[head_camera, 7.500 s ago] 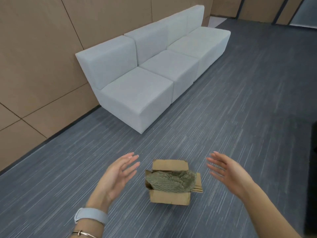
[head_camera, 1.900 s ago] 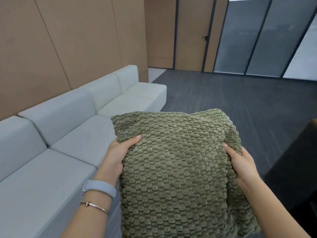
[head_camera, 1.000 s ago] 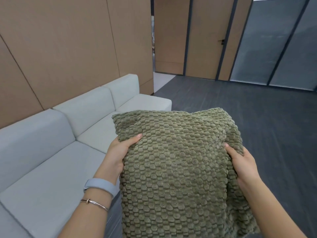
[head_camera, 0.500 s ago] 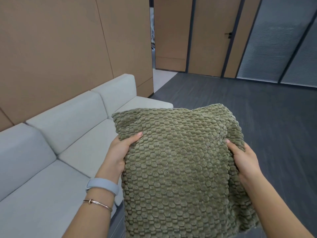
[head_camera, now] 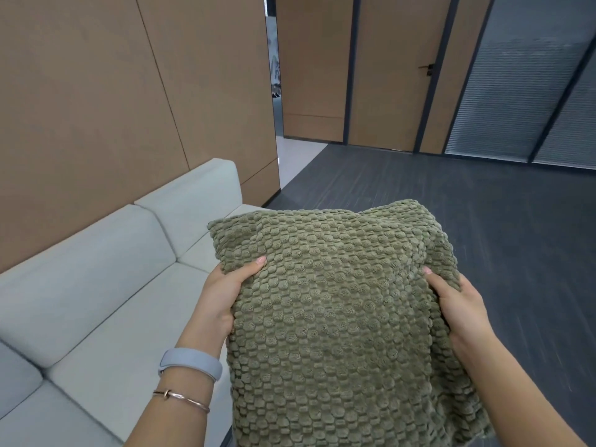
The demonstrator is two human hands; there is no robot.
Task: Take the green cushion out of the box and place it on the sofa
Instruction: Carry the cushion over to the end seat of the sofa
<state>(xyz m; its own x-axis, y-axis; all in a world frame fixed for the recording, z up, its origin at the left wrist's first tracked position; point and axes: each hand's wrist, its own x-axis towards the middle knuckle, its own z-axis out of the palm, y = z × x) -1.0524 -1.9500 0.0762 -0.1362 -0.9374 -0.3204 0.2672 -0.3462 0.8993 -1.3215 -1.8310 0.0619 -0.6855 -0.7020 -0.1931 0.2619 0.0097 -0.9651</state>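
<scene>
Wall panels (head_camera: 96, 108), brown, run along the left; one door (head_camera: 400, 75) with a dark handle at the back, glass partition (head_camera: 516, 91) at its right. Dark carpet floor (head_camera: 451, 195). One pale grey sofa (head_camera: 96, 301) against the wall, three back cushions in view, seats bare. One green cushion (head_camera: 335, 317), bumpy knit, held up in the air in front of the camera, beside the sofa's front edge, hiding part of the far seat. Two hands: left hand (head_camera: 222, 295) and right hand (head_camera: 458, 308), fingers clamped on the cushion's side edges, thumbs on top. One grey wristband (head_camera: 190, 362) and one thin bangle (head_camera: 180, 398) on the left wrist.
</scene>
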